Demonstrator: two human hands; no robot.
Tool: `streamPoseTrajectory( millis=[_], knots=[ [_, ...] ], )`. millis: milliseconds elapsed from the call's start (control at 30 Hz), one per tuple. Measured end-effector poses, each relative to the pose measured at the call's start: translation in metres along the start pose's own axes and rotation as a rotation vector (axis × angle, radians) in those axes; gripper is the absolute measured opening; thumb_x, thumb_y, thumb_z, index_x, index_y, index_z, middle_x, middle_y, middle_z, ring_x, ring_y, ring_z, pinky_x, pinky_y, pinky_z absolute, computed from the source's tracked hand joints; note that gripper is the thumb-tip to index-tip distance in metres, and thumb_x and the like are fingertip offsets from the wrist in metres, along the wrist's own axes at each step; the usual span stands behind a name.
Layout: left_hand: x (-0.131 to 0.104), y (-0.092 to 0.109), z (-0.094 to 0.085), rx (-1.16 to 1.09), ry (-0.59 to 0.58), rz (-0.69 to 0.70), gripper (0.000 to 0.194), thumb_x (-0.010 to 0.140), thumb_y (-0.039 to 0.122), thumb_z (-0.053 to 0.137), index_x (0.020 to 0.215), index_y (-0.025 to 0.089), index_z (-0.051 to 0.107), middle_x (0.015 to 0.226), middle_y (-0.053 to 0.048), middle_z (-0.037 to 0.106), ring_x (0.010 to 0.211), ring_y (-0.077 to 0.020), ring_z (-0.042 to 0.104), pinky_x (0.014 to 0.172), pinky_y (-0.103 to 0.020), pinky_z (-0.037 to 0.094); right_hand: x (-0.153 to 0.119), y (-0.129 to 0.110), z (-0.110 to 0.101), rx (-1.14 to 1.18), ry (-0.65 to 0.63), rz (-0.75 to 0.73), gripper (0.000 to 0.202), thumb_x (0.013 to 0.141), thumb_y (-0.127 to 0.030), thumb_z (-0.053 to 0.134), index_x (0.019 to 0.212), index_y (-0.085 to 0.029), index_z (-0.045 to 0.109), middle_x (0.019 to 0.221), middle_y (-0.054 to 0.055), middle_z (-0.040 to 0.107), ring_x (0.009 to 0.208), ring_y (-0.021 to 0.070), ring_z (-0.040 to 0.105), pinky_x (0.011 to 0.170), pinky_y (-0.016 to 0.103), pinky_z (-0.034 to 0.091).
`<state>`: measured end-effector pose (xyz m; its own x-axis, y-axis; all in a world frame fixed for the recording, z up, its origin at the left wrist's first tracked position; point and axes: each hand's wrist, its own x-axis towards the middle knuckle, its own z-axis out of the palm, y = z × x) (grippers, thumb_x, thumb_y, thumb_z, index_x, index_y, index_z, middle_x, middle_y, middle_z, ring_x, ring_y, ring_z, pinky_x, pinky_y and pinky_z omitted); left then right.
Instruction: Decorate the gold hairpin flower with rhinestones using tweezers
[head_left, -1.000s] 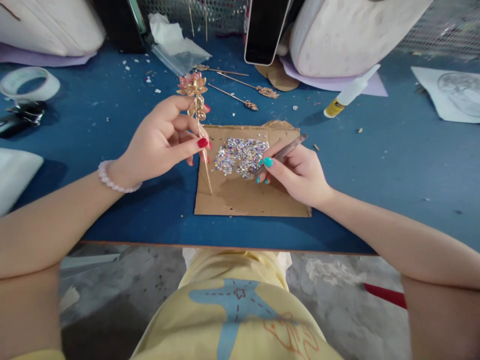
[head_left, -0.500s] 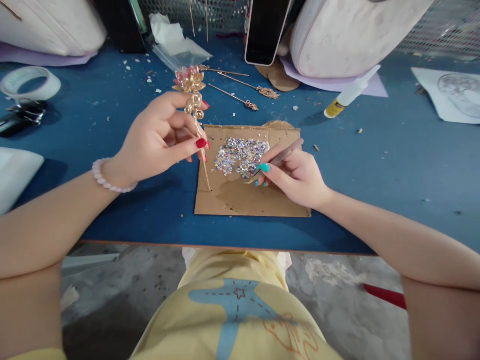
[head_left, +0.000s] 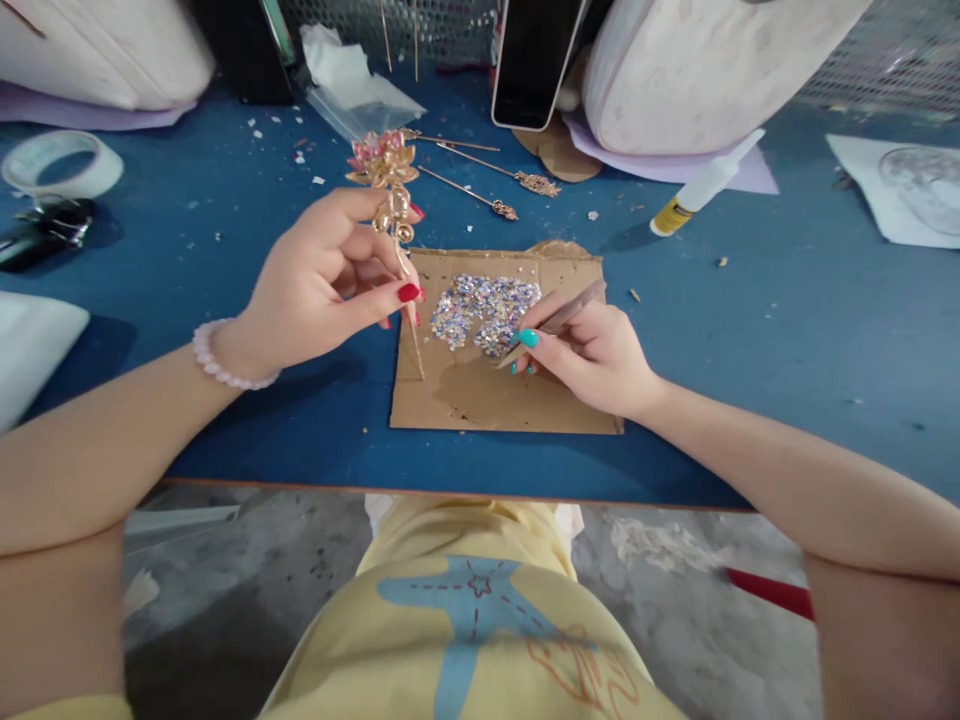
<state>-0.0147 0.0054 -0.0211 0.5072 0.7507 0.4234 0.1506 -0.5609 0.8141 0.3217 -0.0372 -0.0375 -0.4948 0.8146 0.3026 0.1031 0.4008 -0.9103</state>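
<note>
Between its thumb and fingers, my left hand (head_left: 334, 275) grips a gold hairpin (head_left: 393, 212) by the stem. The pin's pink and gold flower head points up and away, and its tip hangs over the left part of a piece of cardboard (head_left: 442, 395). A pile of small sparkling rhinestones (head_left: 491, 305) lies spread on that cardboard. My right hand (head_left: 589, 350) is closed on a pair of tweezers (head_left: 564, 312), held like a pen at the right side of the pile. Their tips are low over the cardboard; I cannot tell whether they hold a stone.
More hairpins (head_left: 491, 164) lie behind the cardboard. A glue bottle (head_left: 686, 200) with a yellow label lies to the right, a tape roll (head_left: 64, 165) to the left. A phone (head_left: 534, 65) leans at the back beside a white bag (head_left: 697, 70). Scraps dot the blue table (head_left: 787, 330).
My left hand and the hairpin have shifted slightly to the right, the flower turning a little. The tweezers' tips have moved slightly to the right; the right hand barely moves.
</note>
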Motion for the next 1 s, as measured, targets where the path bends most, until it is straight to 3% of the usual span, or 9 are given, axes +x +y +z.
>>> streamPoseTrajectory(
  millis=[133, 333, 500, 633, 800, 900, 1000],
  knots=[
    [0.001, 0.002, -0.002, -0.013, -0.004, -0.017, 0.058, 0.109, 0.055, 0.1, 0.143, 0.026, 0.064, 0.097, 0.005, 0.087, 0.07, -0.0121, 0.078, 0.058, -0.023, 0.063, -0.001, 0.003, -0.001, -0.034, -0.006, -0.039, 0.058, 0.117, -0.078, 0.072, 0.097, -0.023, 0.072, 0.083, -0.001, 0.079, 0.064, 0.0102, 0.073, 0.062, 0.023, 0.06],
    [0.005, 0.001, 0.004, 0.012, -0.024, -0.003, 0.062, 0.112, 0.067, 0.093, 0.15, 0.028, 0.063, 0.095, 0.005, 0.076, 0.076, -0.016, 0.082, 0.061, -0.025, 0.064, -0.002, 0.006, -0.003, -0.092, -0.047, -0.096, 0.053, 0.121, -0.072, 0.067, 0.104, -0.023, 0.075, 0.084, 0.0, 0.082, 0.065, 0.0104, 0.074, 0.059, 0.023, 0.055],
    [0.005, 0.0, 0.006, 0.036, -0.03, -0.006, 0.064, 0.113, 0.06, 0.094, 0.158, 0.028, 0.062, 0.099, 0.002, 0.075, 0.08, -0.0208, 0.085, 0.068, -0.031, 0.068, -0.003, 0.007, -0.005, -0.208, -0.064, -0.236, 0.046, 0.127, -0.059, 0.062, 0.104, -0.022, 0.077, 0.091, 0.003, 0.084, 0.065, 0.0101, 0.072, 0.061, 0.024, 0.055],
    [0.002, 0.001, 0.005, 0.05, -0.04, -0.013, 0.057, 0.114, 0.051, 0.093, 0.156, 0.03, 0.061, 0.101, 0.003, 0.076, 0.081, -0.0209, 0.085, 0.076, -0.036, 0.072, -0.002, 0.007, -0.005, -0.32, -0.117, -0.399, 0.027, 0.128, -0.037, 0.063, 0.114, -0.023, 0.082, 0.098, 0.005, 0.088, 0.084, 0.0158, 0.083, 0.077, 0.028, 0.065],
    [0.002, 0.0, 0.005, 0.032, -0.038, -0.013, 0.058, 0.112, 0.049, 0.093, 0.154, 0.029, 0.059, 0.096, 0.005, 0.077, 0.074, -0.0186, 0.082, 0.07, -0.033, 0.069, -0.004, 0.002, 0.003, -0.412, -0.227, -0.617, 0.016, 0.127, -0.024, 0.065, 0.126, -0.023, 0.08, 0.1, 0.006, 0.09, 0.091, 0.0185, 0.085, 0.085, 0.032, 0.067],
    [0.004, -0.003, 0.004, 0.01, -0.042, -0.026, 0.059, 0.11, 0.049, 0.097, 0.149, 0.026, 0.06, 0.097, 0.002, 0.082, 0.073, -0.0192, 0.082, 0.07, -0.033, 0.068, -0.008, -0.002, 0.008, -0.439, -0.273, -0.658, 0.015, 0.126, -0.021, 0.064, 0.128, -0.021, 0.079, 0.103, 0.008, 0.091, 0.092, 0.0192, 0.086, 0.087, 0.034, 0.067],
    [0.005, -0.003, 0.004, -0.012, -0.05, -0.02, 0.064, 0.105, 0.049, 0.103, 0.144, 0.026, 0.058, 0.096, 0.003, 0.083, 0.07, -0.0191, 0.083, 0.067, -0.032, 0.066, -0.011, -0.004, 0.01, -0.362, -0.313, -0.582, 0.017, 0.127, -0.024, 0.064, 0.128, -0.021, 0.08, 0.103, 0.008, 0.09, 0.094, 0.0195, 0.086, 0.089, 0.034, 0.068]
  ],
)
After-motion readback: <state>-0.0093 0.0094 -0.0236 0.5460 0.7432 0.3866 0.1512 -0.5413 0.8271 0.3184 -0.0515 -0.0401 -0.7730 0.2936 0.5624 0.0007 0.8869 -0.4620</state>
